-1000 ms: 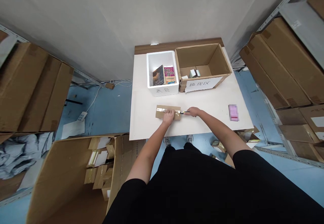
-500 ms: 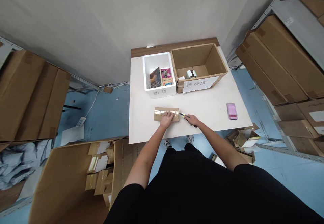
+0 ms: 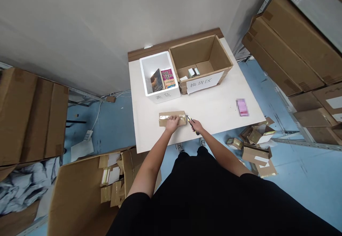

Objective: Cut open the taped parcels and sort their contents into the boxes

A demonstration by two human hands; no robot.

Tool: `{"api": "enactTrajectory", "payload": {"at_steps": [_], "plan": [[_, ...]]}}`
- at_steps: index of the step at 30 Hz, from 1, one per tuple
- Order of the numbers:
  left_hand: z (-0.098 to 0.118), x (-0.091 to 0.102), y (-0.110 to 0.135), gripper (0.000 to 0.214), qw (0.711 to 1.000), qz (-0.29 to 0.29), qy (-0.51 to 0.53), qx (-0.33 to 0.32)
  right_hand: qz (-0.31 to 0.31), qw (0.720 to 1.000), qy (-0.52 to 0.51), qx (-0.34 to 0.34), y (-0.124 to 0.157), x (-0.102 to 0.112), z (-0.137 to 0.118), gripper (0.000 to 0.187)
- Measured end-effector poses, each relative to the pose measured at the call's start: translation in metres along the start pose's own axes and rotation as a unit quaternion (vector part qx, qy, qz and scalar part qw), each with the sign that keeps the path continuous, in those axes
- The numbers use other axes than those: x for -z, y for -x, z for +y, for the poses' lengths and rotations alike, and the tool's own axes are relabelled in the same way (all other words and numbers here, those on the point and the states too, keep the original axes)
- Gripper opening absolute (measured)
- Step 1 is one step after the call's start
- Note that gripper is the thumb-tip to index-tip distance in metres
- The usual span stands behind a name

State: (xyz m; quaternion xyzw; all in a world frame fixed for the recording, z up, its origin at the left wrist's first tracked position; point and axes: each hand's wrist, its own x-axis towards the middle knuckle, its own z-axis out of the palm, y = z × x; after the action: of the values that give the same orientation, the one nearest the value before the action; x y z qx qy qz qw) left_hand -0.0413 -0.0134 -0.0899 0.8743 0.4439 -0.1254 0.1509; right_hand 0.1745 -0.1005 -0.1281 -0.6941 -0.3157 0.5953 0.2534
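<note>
A small taped cardboard box [image 3: 164, 118] lies on the white table [image 3: 145, 136] near its front edge. My left hand [image 3: 172, 124] rests over its right half and holds it, fingers on the taped top. In my right hand [image 3: 197, 126] is a black and yellow utility knife [image 3: 190, 120], its tip pointing up and left at the box's right end. Whether the blade touches the cardboard is too small to tell.
Behind the small box stand a white foam box [image 3: 162, 97] with books and an open carton [image 3: 227, 67] holding a little box. A pink blurred item [image 3: 242, 107] lies at right. Below left is a large carton [image 3: 80, 186] of packages; opened cartons [image 3: 256, 154] lie on the floor.
The view has turned a little, shifting the whole table. My right hand now holds the utility knife at a steeper angle, still by the box's right end. My left hand stays on the box.
</note>
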Motion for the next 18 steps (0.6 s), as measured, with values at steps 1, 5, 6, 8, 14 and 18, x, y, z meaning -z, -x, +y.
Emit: {"api": "enactTrajectory", "payload": {"at_steps": [1,5,6,8,14,18], "plan": [[0.0,-0.001,0.0,0.056,1.0,0.0,-0.001,0.0,0.0,1.0,-0.007,0.001,-0.001,-0.003,-0.001,0.042],[0.0,-0.002,0.0,0.06,1.0,-0.003,0.007,0.003,0.005,1.0,-0.03,-0.004,-0.005,-0.011,-0.005,0.042],[0.001,-0.003,0.0,0.06,1.0,-0.003,0.009,0.006,0.006,0.999,-0.033,-0.005,-0.005,-0.011,-0.005,0.042],[0.002,-0.002,0.0,0.06,1.0,-0.003,0.01,0.009,0.008,0.999,-0.035,-0.002,-0.004,-0.011,-0.005,0.042],[0.004,0.0,0.0,0.06,1.0,0.005,0.005,0.003,0.024,0.999,-0.021,0.002,-0.003,-0.012,-0.005,0.04],[0.004,-0.001,0.0,0.058,1.0,0.01,0.002,-0.001,0.036,0.999,-0.01,0.007,-0.003,-0.014,-0.003,0.04]]}}
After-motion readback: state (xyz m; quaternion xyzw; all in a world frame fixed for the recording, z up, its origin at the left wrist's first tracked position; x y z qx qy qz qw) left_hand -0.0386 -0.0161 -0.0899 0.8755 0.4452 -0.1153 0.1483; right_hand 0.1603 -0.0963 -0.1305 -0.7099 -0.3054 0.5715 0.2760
